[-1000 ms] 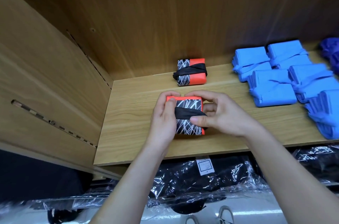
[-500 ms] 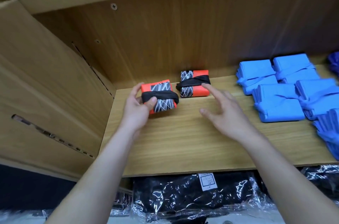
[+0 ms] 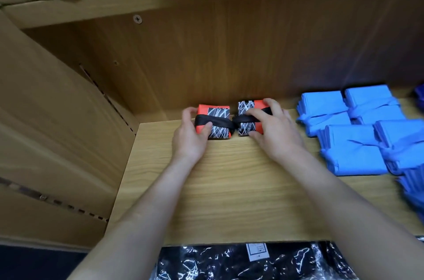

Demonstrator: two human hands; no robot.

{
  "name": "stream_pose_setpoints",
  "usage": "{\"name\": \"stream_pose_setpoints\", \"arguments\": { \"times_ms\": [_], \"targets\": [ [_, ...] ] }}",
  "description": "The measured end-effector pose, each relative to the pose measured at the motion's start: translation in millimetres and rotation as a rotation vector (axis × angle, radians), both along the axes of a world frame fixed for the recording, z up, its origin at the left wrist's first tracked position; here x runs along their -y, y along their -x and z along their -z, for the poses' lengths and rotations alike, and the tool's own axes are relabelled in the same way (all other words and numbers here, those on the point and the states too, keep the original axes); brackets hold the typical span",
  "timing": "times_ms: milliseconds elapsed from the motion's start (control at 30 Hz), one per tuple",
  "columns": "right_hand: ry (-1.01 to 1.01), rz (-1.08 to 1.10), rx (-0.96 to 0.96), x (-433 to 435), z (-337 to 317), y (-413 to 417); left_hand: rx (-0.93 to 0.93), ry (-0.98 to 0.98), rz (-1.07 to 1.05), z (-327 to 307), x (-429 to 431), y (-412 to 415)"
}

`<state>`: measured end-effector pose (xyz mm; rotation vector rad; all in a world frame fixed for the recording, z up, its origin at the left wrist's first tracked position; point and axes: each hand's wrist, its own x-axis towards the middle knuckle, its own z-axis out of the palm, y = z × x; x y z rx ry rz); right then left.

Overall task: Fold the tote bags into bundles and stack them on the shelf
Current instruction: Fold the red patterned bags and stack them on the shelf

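Left bundle (image 3: 214, 122) and right bundle (image 3: 245, 107), orange and black, sit side by side at the back of the shelf (image 3: 229, 188). The left hand (image 3: 190, 139) holds the first in its grip, thumb on the strap (image 3: 218, 121); the right hand (image 3: 275, 133) clasps the second from above. Blue bundles (image 3: 353, 149) lie nearby.

soft, even indoor light leaves the pale wooden shelf board (image 3: 229, 188) bright, while the brown wooden back panel (image 3: 229, 54) sinks into shadow toward the upper right of the frame. white glare specks dot the crinkled clear plastic wrap (image 3: 218, 263) at the bottom edge. the folded bright blue fabric bundles (image 3: 353, 149) smear with blur at the right edge, and straight boards bow near the frame edges.
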<state>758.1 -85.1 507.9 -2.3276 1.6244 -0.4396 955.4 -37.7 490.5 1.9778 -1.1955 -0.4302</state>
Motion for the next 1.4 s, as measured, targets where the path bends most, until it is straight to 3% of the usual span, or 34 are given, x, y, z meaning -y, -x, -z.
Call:
{"name": "stream_pose_setpoints", "arguments": {
  "times_ms": [200, 333, 433, 600, 767, 1000, 1133, 1233, 1400],
  "targets": [
    [0.064, 0.051, -0.055, 3.7, 6.4, 13.5, -0.056, 0.077, 0.094, 6.7, 9.6, 17.8],
    [0.013, -0.042, 0.042, 8.4, 10.1, 19.3, 0.093, -0.006, 0.192, 10.1, 8.7, 17.6],
    [-0.019, -0.096, 0.087, 10.3, 9.0, 22.9, 0.095, -0.051, 0.245, 10.2, -3.2, 4.6],
    [-0.015, -0.143, 0.04, 5.7, 10.9, 4.6, 0.148, 0.001, 0.12, 14.2, -16.5, -13.9],
    [-0.055, -0.16, 0.075, 9.9, 14.3, -0.3, 0.242, -0.081, 0.07, 11.5, -12.1, -13.5],
    [-0.017, -0.077, 0.102, -15.5, -8.0, 5.9, 0.239, -0.067, 0.121, 8.4, -26.2, -16.3],
    [0.083, -0.094, 0.233, -44.8, -22.9, 29.1, 0.246, 0.11, 0.134, -15.3, -55.1, -5.7],
    [0.115, -0.093, 0.163, -75.7, -30.9, 55.5, 0.211, 0.219, 0.218, -29.3, -78.0, 10.5],
    [0.135, -0.093, -0.032, -130.6, -31.9, 115.8, 0.22, 0.207, 0.425, -37.2, -114.0, 47.9]
  ]
}}
